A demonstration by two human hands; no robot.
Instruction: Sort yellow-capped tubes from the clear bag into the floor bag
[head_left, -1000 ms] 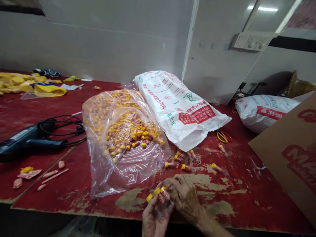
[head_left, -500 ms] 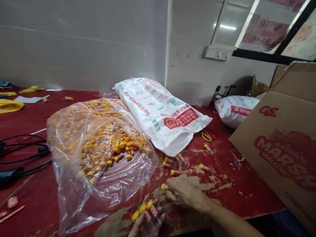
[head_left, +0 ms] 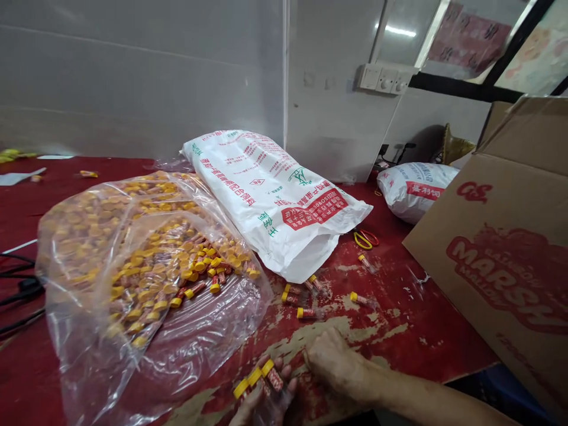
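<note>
My left hand (head_left: 266, 402) is at the bottom edge, closed around a few small clear tubes with yellow caps (head_left: 260, 378) and red contents. My right hand (head_left: 335, 367) rests just to its right on the worn red table (head_left: 399, 331), fingers curled down towards the surface; what they pinch is hidden. A few loose yellow-capped tubes (head_left: 302, 299) lie just beyond my right hand. To the left, a big clear plastic bag (head_left: 146, 272) holds several more tubes.
A white printed sack (head_left: 275, 198) lies behind the loose tubes, a second white sack (head_left: 417, 186) farther right. A brown cardboard box (head_left: 510, 260) stands at the right. Yellow-and-red scissors (head_left: 364, 239) lie near the sack. Black cables (head_left: 20, 293) at the left edge.
The view has swung right, so the box fills more of the frame and the black tool has left it. My right hand has parted from the left and moved to the table.
</note>
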